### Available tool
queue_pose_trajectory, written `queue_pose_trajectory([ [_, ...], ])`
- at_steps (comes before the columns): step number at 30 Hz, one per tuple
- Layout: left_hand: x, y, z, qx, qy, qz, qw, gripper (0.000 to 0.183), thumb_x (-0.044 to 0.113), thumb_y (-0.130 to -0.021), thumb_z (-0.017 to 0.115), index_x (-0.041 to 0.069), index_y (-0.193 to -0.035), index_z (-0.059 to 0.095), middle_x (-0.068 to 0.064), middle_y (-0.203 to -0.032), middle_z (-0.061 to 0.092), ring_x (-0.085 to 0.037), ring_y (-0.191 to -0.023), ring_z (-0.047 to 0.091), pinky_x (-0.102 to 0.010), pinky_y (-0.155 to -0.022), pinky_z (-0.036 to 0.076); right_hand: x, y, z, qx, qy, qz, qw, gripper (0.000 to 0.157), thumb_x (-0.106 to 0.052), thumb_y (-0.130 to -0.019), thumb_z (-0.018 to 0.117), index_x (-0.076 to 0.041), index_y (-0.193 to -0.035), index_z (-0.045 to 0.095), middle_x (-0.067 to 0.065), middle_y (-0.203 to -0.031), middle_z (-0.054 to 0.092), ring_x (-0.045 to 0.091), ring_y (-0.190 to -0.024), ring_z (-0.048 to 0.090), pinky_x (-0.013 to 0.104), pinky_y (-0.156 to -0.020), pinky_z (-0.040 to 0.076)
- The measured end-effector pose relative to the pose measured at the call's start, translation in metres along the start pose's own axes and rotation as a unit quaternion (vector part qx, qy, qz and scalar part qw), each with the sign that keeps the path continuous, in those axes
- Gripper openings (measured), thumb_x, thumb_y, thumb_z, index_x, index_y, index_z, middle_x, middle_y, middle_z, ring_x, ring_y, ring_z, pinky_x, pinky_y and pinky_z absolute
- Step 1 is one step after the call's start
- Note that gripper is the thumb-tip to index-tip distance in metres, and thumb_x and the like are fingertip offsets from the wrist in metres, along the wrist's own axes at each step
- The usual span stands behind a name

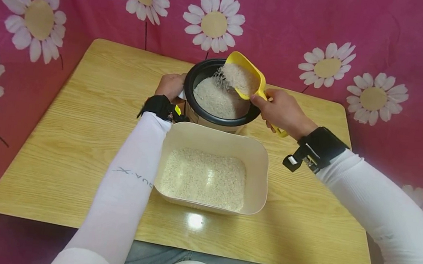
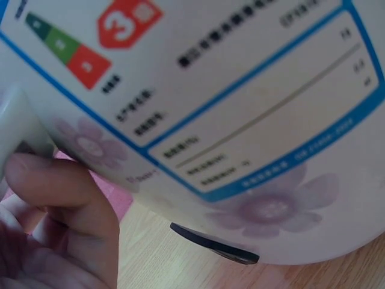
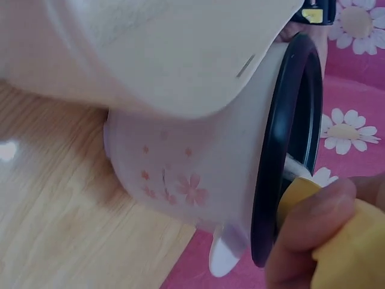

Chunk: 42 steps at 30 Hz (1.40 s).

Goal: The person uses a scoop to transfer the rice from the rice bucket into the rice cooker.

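Note:
A rice cooker (image 1: 191, 87) with a black rim stands on the table, with pale grains heaped inside. My right hand (image 1: 285, 112) grips the handle of a yellow scoop (image 1: 261, 78), tilted over the pot. Grains fall from the scoop's lip into the cooker. At the cooker's left side, my left hand (image 1: 170, 86) holds its white side handle (image 2: 21, 123); the thumb shows against it in the left wrist view. Nearer to me is a cream bin (image 1: 259, 171), partly filled with grains (image 1: 206, 179). In the right wrist view, part of the scoop is hidden behind the fingers.
The wooden table (image 1: 79, 135) carries both containers, the bin close in front of the cooker. A pink curtain (image 1: 269, 22) with white daisies hangs behind the table and along its sides. The cooker's other side handle (image 3: 227, 250) sticks out on the right.

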State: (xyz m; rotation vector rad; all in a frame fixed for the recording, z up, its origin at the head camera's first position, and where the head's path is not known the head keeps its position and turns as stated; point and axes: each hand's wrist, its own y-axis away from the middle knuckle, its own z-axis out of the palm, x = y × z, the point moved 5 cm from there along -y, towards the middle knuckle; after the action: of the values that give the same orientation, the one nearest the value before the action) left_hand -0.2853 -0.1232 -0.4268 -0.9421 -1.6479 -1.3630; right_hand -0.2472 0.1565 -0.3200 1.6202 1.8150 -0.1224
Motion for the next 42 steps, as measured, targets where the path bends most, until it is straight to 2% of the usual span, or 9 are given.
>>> queue_pose_trajectory([
  [4, 0.0, 0.0, 0.001, 0.0, 0.007, -0.001, 1.0, 0.041, 0.044, -0.099, 0.062, 0.01, -0.118, 0.071, -0.002, -0.096, 0.061, -0.015, -0.086, 0.06, -0.027, -0.07, 0.054, 0.001, -0.001, -0.002, 0.011, -0.002, 0.006, 1.0, 0.05, -0.049, -0.105, 0.053, -0.006, -0.13, 0.052, 0.005, -0.08, 0.055, 0.018, -0.058, 0.055, 0.031, -0.051, 0.049],
  [9, 0.001, 0.002, 0.0, 0.0, 0.006, -0.003, 1.0, 0.042, 0.046, -0.099, 0.062, 0.011, -0.12, 0.072, -0.002, -0.098, 0.062, -0.015, -0.087, 0.061, -0.027, -0.072, 0.055, 0.002, -0.004, -0.002, 0.024, 0.029, -0.001, 0.999, 0.05, -0.048, -0.105, 0.052, -0.005, -0.13, 0.052, 0.008, -0.081, 0.057, 0.02, -0.057, 0.057, 0.031, -0.05, 0.05],
  [16, 0.001, 0.003, 0.001, -0.003, 0.011, -0.01, 0.9999, 0.043, 0.047, -0.099, 0.062, 0.012, -0.122, 0.072, -0.002, -0.101, 0.062, -0.016, -0.091, 0.06, -0.034, -0.086, 0.058, 0.001, -0.003, -0.008, 0.063, 0.087, -0.035, 0.994, 0.045, -0.045, -0.105, 0.052, -0.002, -0.116, 0.057, 0.007, -0.071, 0.058, 0.02, -0.051, 0.058, 0.03, -0.046, 0.048],
  [19, 0.001, 0.002, 0.001, -0.004, 0.013, -0.01, 0.9999, 0.042, 0.047, -0.1, 0.062, 0.012, -0.122, 0.072, -0.002, -0.101, 0.062, -0.016, -0.091, 0.06, -0.032, -0.084, 0.057, 0.0, -0.002, -0.011, 0.08, 0.11, -0.043, 0.99, 0.043, -0.044, -0.105, 0.052, -0.003, -0.112, 0.058, 0.008, -0.074, 0.059, 0.02, -0.053, 0.059, 0.03, -0.047, 0.047],
  [23, 0.0, 0.001, 0.001, -0.004, 0.012, -0.006, 0.9999, 0.041, 0.046, -0.1, 0.062, 0.011, -0.12, 0.072, -0.002, -0.102, 0.062, -0.016, -0.092, 0.06, -0.027, -0.075, 0.055, -0.001, 0.001, -0.014, 0.109, 0.145, -0.046, 0.982, 0.043, -0.045, -0.104, 0.053, -0.003, -0.111, 0.058, 0.011, -0.082, 0.058, 0.026, -0.066, 0.058, 0.03, -0.055, 0.045],
  [26, 0.0, 0.001, 0.0, -0.004, 0.007, -0.005, 1.0, 0.04, 0.045, -0.1, 0.061, 0.011, -0.118, 0.071, -0.002, -0.104, 0.061, -0.016, -0.094, 0.059, -0.026, -0.073, 0.055, -0.001, 0.003, -0.014, 0.128, 0.163, -0.058, 0.977, 0.042, -0.043, -0.104, 0.055, -0.002, -0.112, 0.058, 0.014, -0.086, 0.058, 0.029, -0.073, 0.055, 0.032, -0.059, 0.043],
  [35, 0.001, 0.001, -0.001, -0.005, -0.004, -0.005, 1.0, 0.043, 0.046, -0.101, 0.059, 0.011, -0.123, 0.07, -0.002, -0.107, 0.061, -0.016, -0.097, 0.059, -0.026, -0.075, 0.056, -0.001, 0.014, -0.011, 0.166, 0.23, -0.1, 0.954, 0.04, -0.036, -0.101, 0.061, -0.002, -0.12, 0.055, 0.017, -0.087, 0.06, 0.031, -0.072, 0.058, 0.037, -0.064, 0.048],
  [42, 0.001, 0.002, 0.0, -0.007, 0.005, -0.01, 0.9999, 0.044, 0.047, -0.1, 0.06, 0.012, -0.124, 0.07, -0.002, -0.104, 0.061, -0.015, -0.094, 0.059, -0.026, -0.074, 0.055, 0.0, 0.021, -0.007, 0.2, 0.262, -0.15, 0.932, 0.036, -0.031, -0.098, 0.065, -0.001, -0.116, 0.056, 0.015, -0.081, 0.061, 0.03, -0.063, 0.058, 0.041, -0.06, 0.053],
])
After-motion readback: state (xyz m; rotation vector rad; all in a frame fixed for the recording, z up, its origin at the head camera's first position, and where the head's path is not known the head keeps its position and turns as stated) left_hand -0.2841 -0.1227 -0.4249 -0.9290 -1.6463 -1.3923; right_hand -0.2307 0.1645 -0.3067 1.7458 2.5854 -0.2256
